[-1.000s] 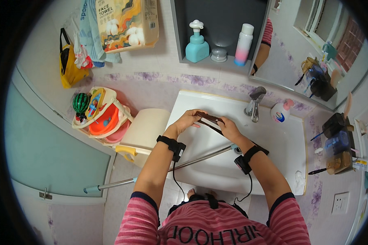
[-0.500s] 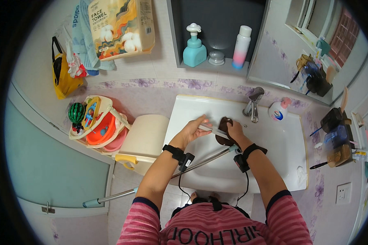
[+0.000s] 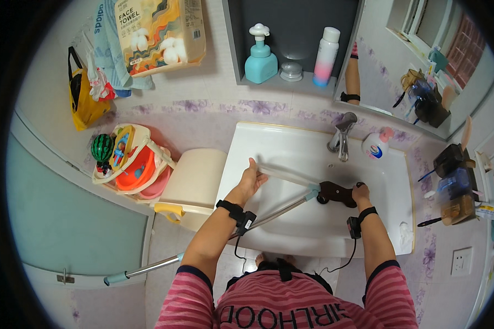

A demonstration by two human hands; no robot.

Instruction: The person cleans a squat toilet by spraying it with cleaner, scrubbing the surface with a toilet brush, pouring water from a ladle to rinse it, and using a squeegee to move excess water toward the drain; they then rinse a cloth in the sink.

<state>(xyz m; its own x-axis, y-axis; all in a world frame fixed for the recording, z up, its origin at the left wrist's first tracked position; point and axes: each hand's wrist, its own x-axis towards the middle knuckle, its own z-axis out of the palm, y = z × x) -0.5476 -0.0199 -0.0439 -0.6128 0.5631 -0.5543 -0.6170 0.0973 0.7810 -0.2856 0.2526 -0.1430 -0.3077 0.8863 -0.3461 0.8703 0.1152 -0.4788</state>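
Observation:
My left hand [image 3: 250,182] is over the left part of the white sink [image 3: 269,233], with one end of a pale translucent strip [image 3: 288,175] at its fingers. The strip's other end runs to a light teal connector at the tip of a metal pole [image 3: 280,211]. This pole slants over the sink's front rim, down to the left. Beside the connector is a dark brown flat piece with rounded lobes [image 3: 337,194]; its exact kind I cannot make out. Closed on the right end of that piece is my right hand [image 3: 360,195]. Both wrists wear black straps with small boxes.
A faucet [image 3: 342,137] and a pump bottle [image 3: 376,143] stand at the sink's back edge. To the left are a cream bin [image 3: 195,175] and stacked basins [image 3: 137,170]. A shelf above holds a teal bottle [image 3: 261,63] and a spray can [image 3: 326,57].
My right hand has moved right, drawing the brown piece out straight. My left hand has shifted slightly left and down, and more of the translucent strip shows between the hands.

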